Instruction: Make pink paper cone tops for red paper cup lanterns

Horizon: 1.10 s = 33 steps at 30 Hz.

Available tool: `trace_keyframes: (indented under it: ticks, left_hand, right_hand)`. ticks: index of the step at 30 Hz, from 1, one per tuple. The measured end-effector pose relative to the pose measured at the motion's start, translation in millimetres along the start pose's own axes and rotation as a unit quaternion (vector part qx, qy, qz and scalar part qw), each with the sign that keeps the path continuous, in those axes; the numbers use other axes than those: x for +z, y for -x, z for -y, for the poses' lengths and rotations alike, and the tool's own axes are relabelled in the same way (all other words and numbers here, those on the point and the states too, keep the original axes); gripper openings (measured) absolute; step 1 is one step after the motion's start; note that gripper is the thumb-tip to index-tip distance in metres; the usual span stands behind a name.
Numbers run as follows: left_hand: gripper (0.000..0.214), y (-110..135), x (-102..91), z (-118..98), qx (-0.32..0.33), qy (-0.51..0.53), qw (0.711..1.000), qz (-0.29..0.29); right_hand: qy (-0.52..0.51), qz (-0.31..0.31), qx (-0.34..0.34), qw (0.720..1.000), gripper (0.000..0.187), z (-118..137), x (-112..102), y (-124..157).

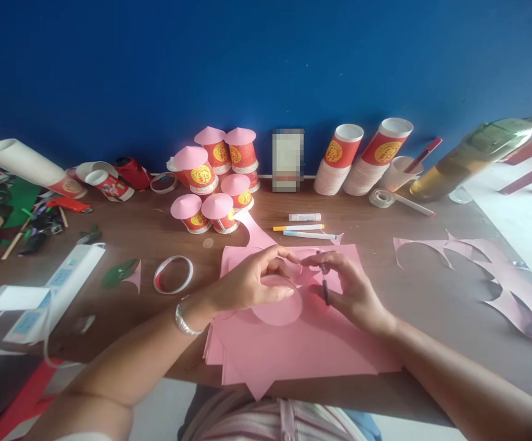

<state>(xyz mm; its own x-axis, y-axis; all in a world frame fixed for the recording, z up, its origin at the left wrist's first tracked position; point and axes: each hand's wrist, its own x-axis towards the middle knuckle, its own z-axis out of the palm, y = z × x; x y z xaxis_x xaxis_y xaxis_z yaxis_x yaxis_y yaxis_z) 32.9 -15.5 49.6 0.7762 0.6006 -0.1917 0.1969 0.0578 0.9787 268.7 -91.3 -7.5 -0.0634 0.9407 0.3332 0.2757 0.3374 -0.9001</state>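
My left hand [273, 278] pinches a round pink paper disc [279, 311] between thumb and fingers, above a stack of pink paper sheets [293, 349]. Close by on the right, my right hand [346, 285] is curled around a pair of scissors [325, 288]; a dark handle loop shows at its fingers, and the blades are mostly hidden. The fingertips of both hands nearly meet. Beyond the left hand, a curved pink paper offcut [255, 233] reaches from the stack towards the cups.
Red cups with pink cone roofs [217, 208] stand behind the paper. Markers [309, 235] and a glue stick [305, 217] lie nearby. Stacked paper cups [339, 159] and a bottle [468, 159] are back right, paper scraps [500, 269] right, a tape roll [173, 274] and power strip [57, 294] left.
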Motion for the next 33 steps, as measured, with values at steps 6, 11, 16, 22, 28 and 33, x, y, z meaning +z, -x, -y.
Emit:
trace_keyframes:
  ticks: [6,11,16,22,28,33]
  left_hand:
    - [0.042,2.3,-3.9,2.1,0.007,-0.005,0.998,-0.061]
    - [0.041,0.4,-7.8,4.0,-0.012,0.061,0.987,-0.150]
    - [0.034,-2.8,-7.3,9.5,-0.042,0.150,0.972,-0.174]
    - [0.028,-4.2,-16.1,6.5,0.019,0.054,0.964,-0.261]
    - [0.024,-4.1,-18.4,7.7,0.034,0.018,0.962,-0.271]
    - [0.024,-1.6,-16.8,5.5,0.021,0.072,0.959,-0.274]
  right_hand:
    - [-0.017,0.021,0.071,0.997,0.019,1.9,0.0,-0.9]
    - [-0.132,-0.005,0.138,0.982,0.029,4.7,-0.2,-1.4]
    - [-0.131,-0.102,0.107,0.980,0.031,11.4,-3.6,-1.4]
    - [-0.087,0.056,0.018,0.994,0.038,23.1,-8.8,10.6]
    - [-0.100,0.190,0.152,0.965,0.046,22.7,3.8,15.0]
    - [-0.095,0.193,0.214,0.953,0.055,19.5,1.5,11.2]
